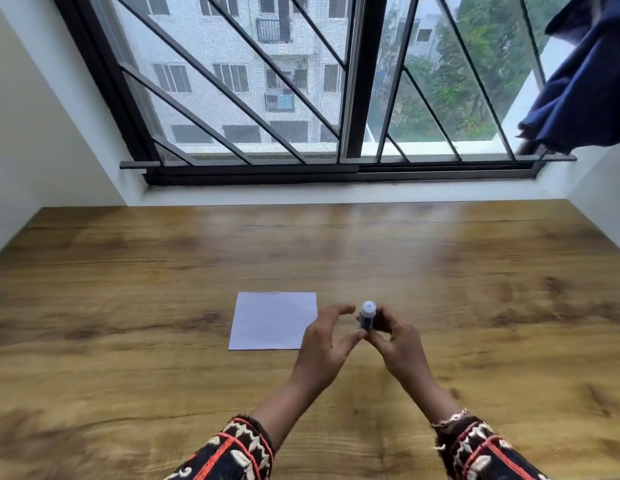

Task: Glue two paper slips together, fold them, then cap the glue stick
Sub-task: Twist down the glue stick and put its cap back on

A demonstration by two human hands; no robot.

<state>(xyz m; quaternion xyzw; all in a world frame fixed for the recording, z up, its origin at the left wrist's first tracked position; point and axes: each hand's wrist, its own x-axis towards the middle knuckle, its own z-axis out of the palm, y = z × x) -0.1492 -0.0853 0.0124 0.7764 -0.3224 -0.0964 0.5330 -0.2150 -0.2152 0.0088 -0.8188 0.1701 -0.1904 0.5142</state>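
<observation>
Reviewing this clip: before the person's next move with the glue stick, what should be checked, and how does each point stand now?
1. Glue stick securely held: ok. The right hand holds it upright, fingers curled round it.
2. Left hand free to help: ok. Its fingers are spread, it holds nothing, and it is right beside the stick.
3. Paper out of the way: ok. It lies flat on the table, left of the stick.
4. Slips glued and folded: cannot tell. Only one flat square shows.
5. Cap on the stick: cannot tell. The top end is pale but blurred.
</observation>
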